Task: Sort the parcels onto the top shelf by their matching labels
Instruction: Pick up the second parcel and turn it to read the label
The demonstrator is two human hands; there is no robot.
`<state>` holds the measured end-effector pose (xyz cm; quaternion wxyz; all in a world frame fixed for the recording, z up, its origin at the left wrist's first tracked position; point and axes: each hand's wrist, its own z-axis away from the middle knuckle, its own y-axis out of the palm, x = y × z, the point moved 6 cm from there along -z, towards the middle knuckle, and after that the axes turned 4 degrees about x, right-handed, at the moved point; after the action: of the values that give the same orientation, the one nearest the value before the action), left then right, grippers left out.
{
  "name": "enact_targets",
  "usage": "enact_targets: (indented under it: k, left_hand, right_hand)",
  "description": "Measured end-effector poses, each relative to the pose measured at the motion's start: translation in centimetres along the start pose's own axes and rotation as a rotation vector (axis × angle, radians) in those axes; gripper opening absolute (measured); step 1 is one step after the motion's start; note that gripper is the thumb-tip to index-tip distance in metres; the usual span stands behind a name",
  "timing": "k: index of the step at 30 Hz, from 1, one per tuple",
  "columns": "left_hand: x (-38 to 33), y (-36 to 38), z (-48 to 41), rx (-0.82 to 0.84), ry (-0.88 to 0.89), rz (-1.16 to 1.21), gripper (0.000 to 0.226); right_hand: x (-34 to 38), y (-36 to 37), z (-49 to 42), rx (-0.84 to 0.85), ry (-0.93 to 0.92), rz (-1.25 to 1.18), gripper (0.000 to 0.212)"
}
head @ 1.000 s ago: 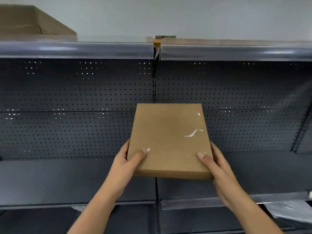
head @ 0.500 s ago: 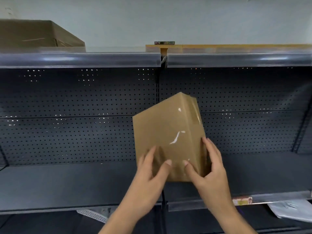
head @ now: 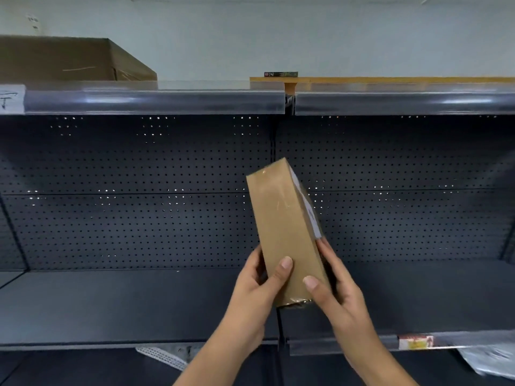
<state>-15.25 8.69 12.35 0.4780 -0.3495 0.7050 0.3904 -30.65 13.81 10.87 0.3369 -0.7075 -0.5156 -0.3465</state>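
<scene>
A flat brown cardboard parcel (head: 284, 227) wrapped in clear tape is held on edge in front of the dark shelving, its narrow side facing me and a white label (head: 308, 207) showing along its right face. My left hand (head: 259, 285) grips its lower left side with the thumb across the front. My right hand (head: 331, 288) grips its lower right side. The top shelf (head: 156, 100) runs across the view above, with a handwritten white label (head: 9, 100) at its left end. The label's writing on the parcel is too slanted to read.
A large brown box (head: 69, 59) stands on the top shelf at the left. A small dark item (head: 281, 74) lies on a wooden board (head: 390, 79) at the top right. The middle shelf (head: 111, 302) sits below the parcel. A grey plastic bag (head: 490, 360) lies on a lower shelf at the right.
The parcel has been turned from lying flat to standing on edge, so its narrow side and labelled face show. Both hands shifted lower on it, and the view tilted upward.
</scene>
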Motion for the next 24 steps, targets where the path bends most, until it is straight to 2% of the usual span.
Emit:
enact_targets:
  k: [2, 5, 8, 9, 12, 14, 16, 20, 22, 24]
  left_hand:
    - [0.4, 0.2, 0.3, -0.009, 0.049, -0.017, 0.057]
    - [0.6, 0.3, 0.8, -0.025, 0.121, -0.117, 0.075]
    - [0.0, 1.2, 1.1, 0.029, 0.122, -0.277, 0.069]
    - [-0.2, 1.4, 1.0, 0.028, 0.108, -0.304, 0.075]
    - [-0.9, 0.9, 1.1, -0.033, 0.117, -0.322, 0.114]
    - [-0.7, 0.5, 1.3, -0.078, 0.136, -0.275, 0.124]
    - [-0.6, 0.2, 1.6, -0.106, 0.155, -0.231, 0.123]
    - [-0.3, -1.4, 0.9, -0.184, 0.178, -0.078, 0.106]
    - [-0.1, -2.1, 0.5, -0.173, 0.189, -0.046, 0.101]
    - [0.0, -2.9, 0.2, -0.171, 0.197, -0.009, 0.093]
  right_hand:
    - [-0.9, 0.4, 0.0, 0.036, 0.011, 0.056, 0.087]
    - [-1.9, 1.1, 0.6, 0.063, 0.019, 0.027, 0.088]
    - [-1.9, 1.8, 1.2, 0.001, -0.013, 0.043, 0.088]
    - [-1.7, 2.1, 1.4, -0.023, -0.029, 0.067, 0.088]
    - [-0.9, 3.3, 1.6, -0.032, -0.066, 0.088, 0.084]
    - [-0.1, 3.5, 1.5, 0.004, -0.086, 0.11, 0.08]
    - [0.5, 3.3, 1.3, 0.099, -0.095, 0.135, 0.085]
    - [1.4, 2.3, 0.9, 0.347, -0.114, 0.273, 0.085]
    - [1.5, 1.2, 0.3, 0.34, -0.106, 0.346, 0.074]
    - [1.5, -0.3, -0.7, 0.227, -0.095, 0.389, 0.06]
